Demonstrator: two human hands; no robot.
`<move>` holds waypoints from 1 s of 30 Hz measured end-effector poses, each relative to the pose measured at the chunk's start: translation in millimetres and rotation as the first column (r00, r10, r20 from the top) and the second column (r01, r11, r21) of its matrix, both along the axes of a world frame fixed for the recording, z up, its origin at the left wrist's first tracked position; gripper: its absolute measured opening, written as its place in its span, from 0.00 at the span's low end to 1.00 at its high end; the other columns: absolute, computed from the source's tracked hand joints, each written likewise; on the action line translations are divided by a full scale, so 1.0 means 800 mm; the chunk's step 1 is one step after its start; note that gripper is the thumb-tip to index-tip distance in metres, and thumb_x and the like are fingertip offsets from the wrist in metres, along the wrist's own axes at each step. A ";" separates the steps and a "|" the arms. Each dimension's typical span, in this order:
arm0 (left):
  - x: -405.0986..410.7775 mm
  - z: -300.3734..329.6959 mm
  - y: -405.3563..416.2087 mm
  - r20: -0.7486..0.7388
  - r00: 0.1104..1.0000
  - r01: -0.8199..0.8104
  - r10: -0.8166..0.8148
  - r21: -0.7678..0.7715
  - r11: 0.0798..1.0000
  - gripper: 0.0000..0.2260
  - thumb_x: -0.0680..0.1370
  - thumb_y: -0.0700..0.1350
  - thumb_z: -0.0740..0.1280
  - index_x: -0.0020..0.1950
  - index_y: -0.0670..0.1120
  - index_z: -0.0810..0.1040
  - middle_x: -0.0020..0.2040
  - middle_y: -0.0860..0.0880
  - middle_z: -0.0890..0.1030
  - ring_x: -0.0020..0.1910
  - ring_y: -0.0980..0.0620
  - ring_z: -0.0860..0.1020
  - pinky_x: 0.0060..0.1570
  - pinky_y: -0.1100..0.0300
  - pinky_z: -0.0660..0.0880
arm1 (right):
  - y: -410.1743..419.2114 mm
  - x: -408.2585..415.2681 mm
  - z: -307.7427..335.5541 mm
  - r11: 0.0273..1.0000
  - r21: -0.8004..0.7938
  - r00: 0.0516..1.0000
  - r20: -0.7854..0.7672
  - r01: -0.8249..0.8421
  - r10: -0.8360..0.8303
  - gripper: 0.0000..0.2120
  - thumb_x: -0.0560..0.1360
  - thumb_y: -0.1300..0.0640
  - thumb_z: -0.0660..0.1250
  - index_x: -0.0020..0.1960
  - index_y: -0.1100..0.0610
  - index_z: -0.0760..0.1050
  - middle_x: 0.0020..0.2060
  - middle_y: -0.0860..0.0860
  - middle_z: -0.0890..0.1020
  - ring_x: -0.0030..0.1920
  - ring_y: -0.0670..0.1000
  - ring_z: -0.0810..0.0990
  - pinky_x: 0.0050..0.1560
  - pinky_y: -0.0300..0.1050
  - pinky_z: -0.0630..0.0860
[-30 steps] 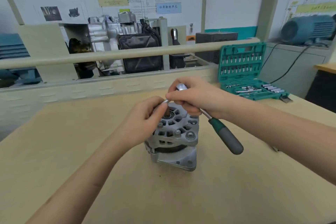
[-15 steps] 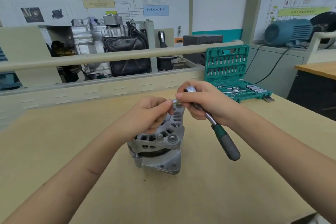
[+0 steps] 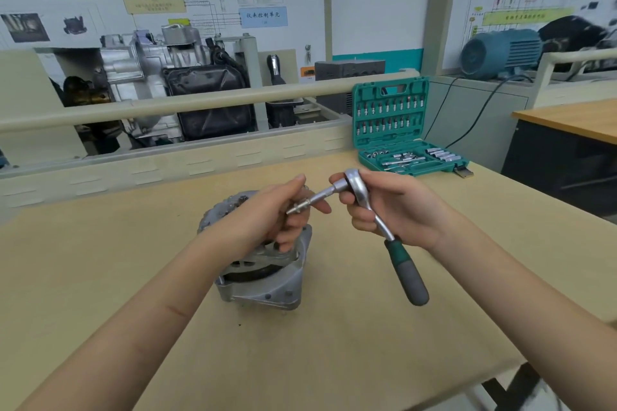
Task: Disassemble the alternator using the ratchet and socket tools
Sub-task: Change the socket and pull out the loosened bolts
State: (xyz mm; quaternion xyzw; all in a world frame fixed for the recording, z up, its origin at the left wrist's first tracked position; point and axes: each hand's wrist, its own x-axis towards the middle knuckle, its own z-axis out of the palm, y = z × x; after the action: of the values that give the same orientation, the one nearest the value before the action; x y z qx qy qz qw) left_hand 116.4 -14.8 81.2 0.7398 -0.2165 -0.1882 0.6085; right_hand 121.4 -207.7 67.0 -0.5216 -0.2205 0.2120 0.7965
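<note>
A silver alternator (image 3: pixel 263 287) stands on the wooden table (image 3: pixel 334 360), partly hidden behind my left hand. My right hand (image 3: pixel 394 210) grips the head and neck of a ratchet (image 3: pixel 357 190) whose green-grey handle (image 3: pixel 409 277) hangs down to the right. A chrome extension with a socket (image 3: pixel 310 202) sticks out leftward from the ratchet head. My left hand (image 3: pixel 277 213) pinches that socket end, held in the air above the alternator.
An open green socket case (image 3: pixel 400 130) with several sockets and bits stands at the table's back right. A beige rail (image 3: pixel 200 102) and an engine display stand lie behind the table. Another table (image 3: pixel 574 117) is at the right.
The ratchet has been lifted off the alternator and tilted so the extension points left. My left hand moved from the alternator top to the socket end. The camera view shifted.
</note>
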 end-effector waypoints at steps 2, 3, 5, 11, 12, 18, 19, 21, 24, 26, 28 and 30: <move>-0.001 0.000 -0.007 0.015 1.000 0.001 -0.002 0.051 0.999 0.22 0.81 0.51 0.47 0.46 0.42 0.77 0.24 0.53 0.65 0.21 0.54 0.63 0.24 0.63 0.66 | -0.006 -0.003 -0.004 1.000 0.022 1.000 -0.028 0.008 -0.007 0.14 0.70 0.55 0.57 0.50 0.62 0.74 0.31 0.51 0.76 0.25 0.46 0.70 0.26 0.36 0.65; -0.002 0.000 -0.010 0.036 0.999 -0.005 0.002 0.084 0.996 0.21 0.81 0.51 0.47 0.46 0.43 0.77 0.24 0.53 0.66 0.22 0.54 0.64 0.25 0.63 0.67 | -0.009 -0.005 -0.006 0.999 0.035 0.999 -0.045 0.010 -0.008 0.14 0.70 0.55 0.57 0.50 0.62 0.74 0.31 0.51 0.76 0.25 0.46 0.70 0.26 0.36 0.66; -0.004 0.000 -0.016 0.109 0.994 -0.017 0.000 0.155 0.988 0.17 0.81 0.49 0.51 0.46 0.44 0.77 0.24 0.55 0.66 0.22 0.55 0.66 0.26 0.63 0.68 | -0.016 -0.008 -0.009 0.997 0.081 0.997 -0.076 0.000 0.007 0.16 0.68 0.55 0.62 0.51 0.63 0.76 0.32 0.52 0.76 0.25 0.46 0.70 0.26 0.36 0.67; -0.009 0.002 -0.036 0.285 0.957 -0.034 -0.046 0.270 0.962 0.12 0.81 0.46 0.56 0.43 0.48 0.77 0.24 0.58 0.68 0.24 0.57 0.68 0.29 0.65 0.70 | -0.038 -0.014 -0.015 0.987 0.162 0.999 -0.049 -0.014 0.022 0.18 0.59 0.56 0.77 0.47 0.60 0.81 0.32 0.53 0.78 0.26 0.47 0.72 0.27 0.38 0.69; -0.009 0.002 -0.038 0.306 0.951 -0.036 -0.053 0.278 0.960 0.12 0.81 0.45 0.56 0.43 0.48 0.76 0.25 0.58 0.67 0.24 0.57 0.68 0.31 0.64 0.70 | -0.040 -0.015 -0.016 0.987 0.162 0.999 -0.046 0.001 0.007 0.17 0.58 0.56 0.77 0.45 0.59 0.81 0.32 0.53 0.78 0.25 0.48 0.72 0.27 0.38 0.69; -0.008 -0.003 -0.037 0.370 0.929 -0.075 -0.032 0.273 0.959 0.12 0.80 0.45 0.55 0.39 0.47 0.73 0.22 0.58 0.67 0.23 0.59 0.65 0.29 0.65 0.68 | -0.060 -0.021 -0.020 0.960 0.274 0.998 -0.033 0.055 -0.047 0.15 0.57 0.58 0.76 0.42 0.59 0.81 0.29 0.53 0.78 0.22 0.47 0.71 0.25 0.35 0.68; -0.006 -0.003 -0.030 0.383 0.924 -0.110 0.000 0.264 0.958 0.13 0.80 0.45 0.55 0.38 0.48 0.73 0.22 0.57 0.66 0.23 0.59 0.65 0.28 0.64 0.66 | -0.070 -0.020 -0.017 0.943 0.316 0.995 -0.036 0.102 -0.095 0.13 0.59 0.58 0.74 0.42 0.59 0.80 0.29 0.52 0.77 0.22 0.46 0.71 0.24 0.35 0.68; -0.004 -0.002 -0.018 0.410 0.911 -0.161 0.038 0.269 0.949 0.13 0.80 0.46 0.56 0.38 0.48 0.74 0.22 0.56 0.66 0.23 0.57 0.63 0.28 0.61 0.62 | -0.093 -0.015 -0.011 0.916 0.296 0.962 -0.045 0.270 -0.269 0.10 0.64 0.58 0.68 0.44 0.59 0.79 0.29 0.51 0.77 0.23 0.46 0.70 0.24 0.35 0.69; -0.004 -0.003 -0.017 0.469 0.883 -0.203 0.022 0.339 0.919 0.11 0.79 0.47 0.57 0.40 0.50 0.75 0.25 0.55 0.66 0.24 0.56 0.63 0.27 0.61 0.61 | -0.104 0.001 -0.018 0.845 -0.088 0.850 0.078 0.527 -0.522 0.09 0.74 0.63 0.58 0.50 0.59 0.75 0.36 0.53 0.77 0.26 0.46 0.73 0.26 0.35 0.72; -0.007 -0.005 -0.023 0.490 0.872 -0.217 0.003 0.382 0.898 0.10 0.79 0.48 0.57 0.42 0.52 0.76 0.27 0.53 0.67 0.24 0.56 0.63 0.27 0.61 0.61 | -0.096 0.014 -0.040 0.658 -0.404 0.769 0.247 0.635 -0.590 0.10 0.75 0.63 0.61 0.54 0.57 0.76 0.43 0.53 0.78 0.32 0.45 0.77 0.29 0.34 0.73; -0.008 -0.009 -0.028 0.498 0.867 -0.222 -0.014 0.411 0.884 0.10 0.79 0.48 0.57 0.42 0.53 0.75 0.29 0.53 0.68 0.25 0.57 0.65 0.28 0.62 0.63 | -0.085 0.031 -0.068 0.491 -0.544 0.718 0.362 0.680 -0.594 0.11 0.74 0.62 0.66 0.55 0.55 0.78 0.45 0.50 0.78 0.36 0.46 0.75 0.32 0.35 0.72; -0.008 -0.012 -0.032 0.499 0.866 -0.225 -0.028 0.439 0.870 0.09 0.80 0.47 0.58 0.43 0.51 0.76 0.30 0.53 0.68 0.25 0.58 0.65 0.29 0.63 0.63 | -0.075 0.050 -0.095 0.366 -0.604 0.686 0.464 0.708 -0.560 0.12 0.73 0.61 0.67 0.56 0.55 0.78 0.47 0.50 0.78 0.40 0.47 0.74 0.38 0.38 0.71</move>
State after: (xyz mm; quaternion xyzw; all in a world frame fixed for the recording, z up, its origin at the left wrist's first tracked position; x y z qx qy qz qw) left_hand 109.9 -40.7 71.7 0.9014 -0.2701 -0.0101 0.3382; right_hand 161.5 -267.7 -9.2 -0.8592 0.0355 -0.0896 0.5024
